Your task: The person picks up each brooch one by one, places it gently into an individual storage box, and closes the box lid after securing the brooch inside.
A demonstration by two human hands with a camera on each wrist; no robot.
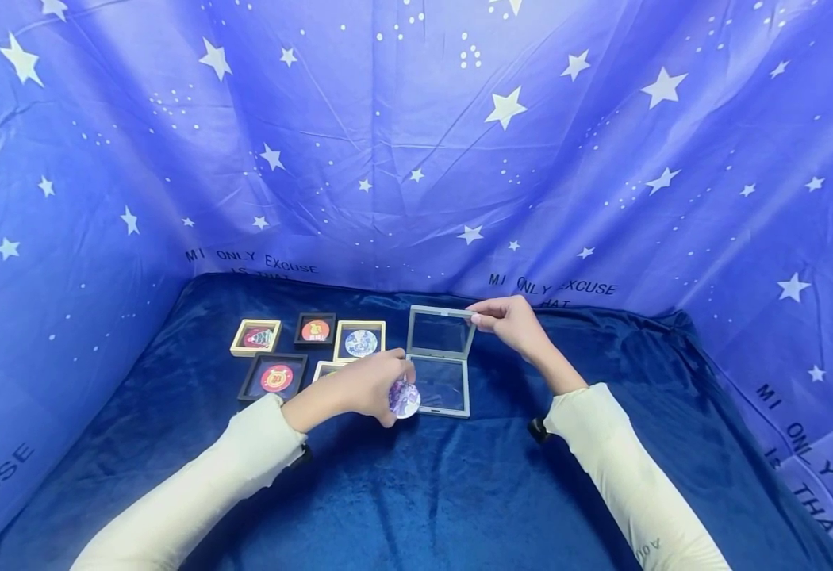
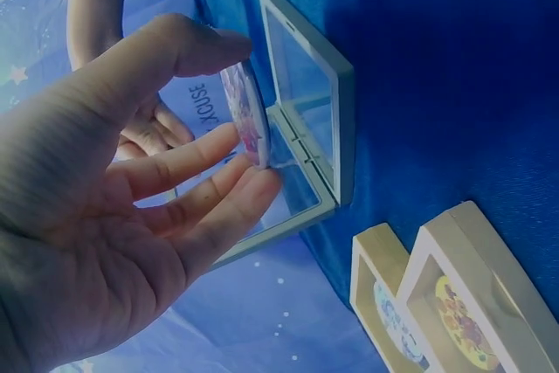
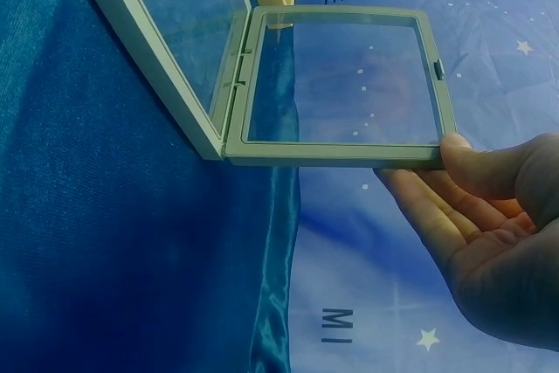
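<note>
A hinged grey display frame (image 1: 447, 387) with clear film windows lies opened on the blue cloth, its lid raised at the back. My right hand (image 1: 511, 323) pinches the lid's upper right corner between thumb and fingers; the right wrist view shows the thumb (image 3: 489, 168) on the rim. Above the left side of the lower half, my left hand (image 1: 374, 387) holds a round purple-and-white badge (image 1: 405, 400) by its edge. In the left wrist view the badge (image 2: 246, 115) stands on edge between thumb and fingertips, apart from the frame.
Left of the grey frame stand several smaller framed badges: a light wooden one (image 1: 255, 338), two black ones (image 1: 315, 330) (image 1: 274, 378), and a cream one (image 1: 360, 341). Another pale frame (image 1: 325, 369) is partly hidden behind my left hand. A starry curtain (image 1: 416, 143) closes off the back.
</note>
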